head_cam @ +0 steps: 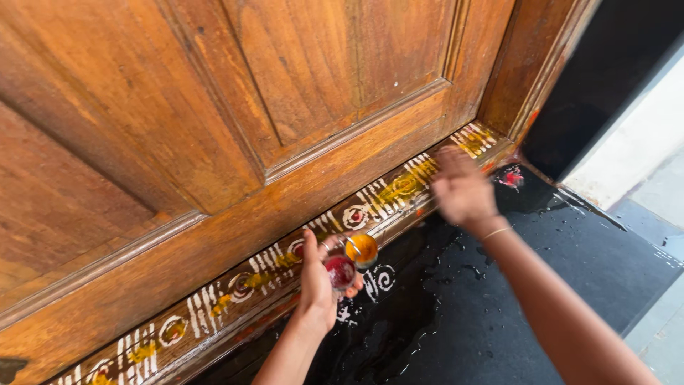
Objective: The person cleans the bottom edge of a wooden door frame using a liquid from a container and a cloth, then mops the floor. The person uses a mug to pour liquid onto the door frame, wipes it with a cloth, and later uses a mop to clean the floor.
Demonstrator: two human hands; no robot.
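My left hand (318,282) holds a small double-cup metal holder (351,261), one cup with red powder and the other with orange-yellow powder, just in front of the painted wooden threshold (235,289). Stretched toward the threshold farther right, my right hand (462,190) is blurred, fingers apart, palm down over the yellow and white painted marks (402,187). It holds nothing that I can see. A thin bangle sits on that wrist.
A large brown wooden door (214,107) fills the upper left. The dark stone floor (499,299) is wet, with white curl drawings (379,280) and a red mark (511,177) near the door frame (531,71). Pale pavement lies at the right.
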